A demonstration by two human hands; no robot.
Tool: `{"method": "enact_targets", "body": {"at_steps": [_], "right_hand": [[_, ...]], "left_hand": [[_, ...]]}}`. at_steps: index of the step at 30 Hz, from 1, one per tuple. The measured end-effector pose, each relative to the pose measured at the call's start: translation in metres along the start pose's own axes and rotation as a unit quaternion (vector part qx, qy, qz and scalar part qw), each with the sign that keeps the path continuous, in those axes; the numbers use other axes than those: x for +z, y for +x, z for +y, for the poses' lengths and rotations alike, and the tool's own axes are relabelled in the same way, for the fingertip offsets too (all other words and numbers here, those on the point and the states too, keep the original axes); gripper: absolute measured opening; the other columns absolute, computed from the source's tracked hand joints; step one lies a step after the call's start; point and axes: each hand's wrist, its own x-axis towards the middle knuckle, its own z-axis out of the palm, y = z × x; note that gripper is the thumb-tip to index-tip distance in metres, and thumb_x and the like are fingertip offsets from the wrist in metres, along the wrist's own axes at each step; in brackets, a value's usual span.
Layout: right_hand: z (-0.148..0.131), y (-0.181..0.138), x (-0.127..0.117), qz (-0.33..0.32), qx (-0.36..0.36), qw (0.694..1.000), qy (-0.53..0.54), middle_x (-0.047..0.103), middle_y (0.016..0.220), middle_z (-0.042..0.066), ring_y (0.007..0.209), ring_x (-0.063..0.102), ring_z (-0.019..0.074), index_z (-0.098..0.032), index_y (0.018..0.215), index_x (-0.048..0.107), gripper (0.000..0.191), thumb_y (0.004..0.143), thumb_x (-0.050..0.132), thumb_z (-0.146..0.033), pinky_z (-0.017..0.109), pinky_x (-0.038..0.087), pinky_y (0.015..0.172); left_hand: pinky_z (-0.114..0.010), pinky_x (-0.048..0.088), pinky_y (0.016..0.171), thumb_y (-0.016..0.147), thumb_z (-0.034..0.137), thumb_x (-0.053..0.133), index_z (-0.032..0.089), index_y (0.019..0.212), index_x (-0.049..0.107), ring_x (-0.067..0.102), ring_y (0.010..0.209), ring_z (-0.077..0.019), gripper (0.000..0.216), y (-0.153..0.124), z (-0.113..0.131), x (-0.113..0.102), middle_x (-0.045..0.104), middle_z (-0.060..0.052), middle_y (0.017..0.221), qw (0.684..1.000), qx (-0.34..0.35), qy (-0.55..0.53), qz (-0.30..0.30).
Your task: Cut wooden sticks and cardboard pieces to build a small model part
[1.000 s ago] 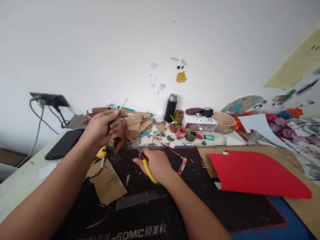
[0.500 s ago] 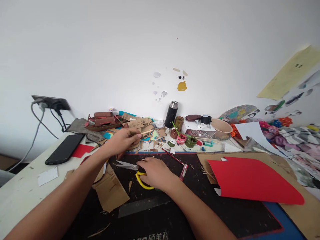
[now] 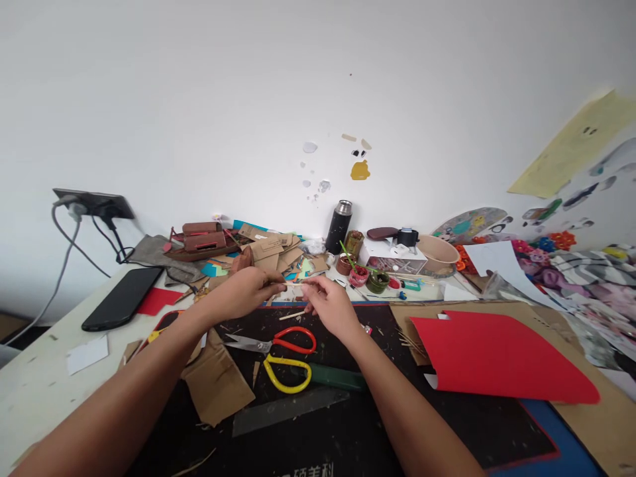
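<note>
A thin pale stick (image 3: 294, 285) spans the gap between my two hands above the far edge of the black mat. My left hand (image 3: 248, 293) pinches its left end, and the fingertips of my right hand (image 3: 330, 306) close on its right end. Just below the right fingers lies a second short stick (image 3: 292, 316). Scissors (image 3: 268, 346) with one red and one yellow handle rest on the mat nearer me, blades spread and pointing left. Beneath their handles is a green-handled tool (image 3: 338, 377), partly hidden by my right forearm.
A clear ruler (image 3: 288, 409) and a cardboard piece (image 3: 218, 384) lie on the mat (image 3: 278, 454). Red paper (image 3: 497, 354) covers the right side. Paint jars (image 3: 358, 275), a black flask (image 3: 340, 226) and cardboard scraps (image 3: 271, 248) line the wall. At left is a phone (image 3: 122, 299).
My right hand has let go of the scissors, which now lie on the mat, and moved up to take the right end of the stick. My left hand still holds the stick, slightly lower.
</note>
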Motion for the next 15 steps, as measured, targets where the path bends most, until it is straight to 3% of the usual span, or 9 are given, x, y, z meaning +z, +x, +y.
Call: {"method": "enact_targets", "body": {"at_steps": [8,15], "right_hand": [[-0.002,-0.004,0.010,-0.002,-0.073,0.987,-0.143,0.072,0.073,0.000,0.069,0.070,0.0162,-0.019,0.099,0.074,0.020,0.107,0.057,-0.027,0.025,0.047,0.072],[0.008,-0.009,0.003,-0.008,-0.077,0.943,-0.323,0.079,0.089,0.005,0.081,0.071,0.0205,-0.020,0.100,0.073,0.022,0.109,0.058,-0.034,0.028,0.037,0.069]], "left_hand": [[-0.033,0.051,0.090,0.103,0.033,0.046,0.022,0.106,0.078,0.074,0.101,-0.0286,0.033,0.003,0.004,0.015,0.082,-0.011,0.106,0.995,0.011,0.090,-0.030],[-0.034,0.055,0.076,0.106,0.025,0.042,0.016,0.114,0.068,0.077,0.091,-0.0282,0.028,0.005,0.014,0.037,0.079,-0.014,0.105,0.959,0.010,0.265,-0.102]]}}
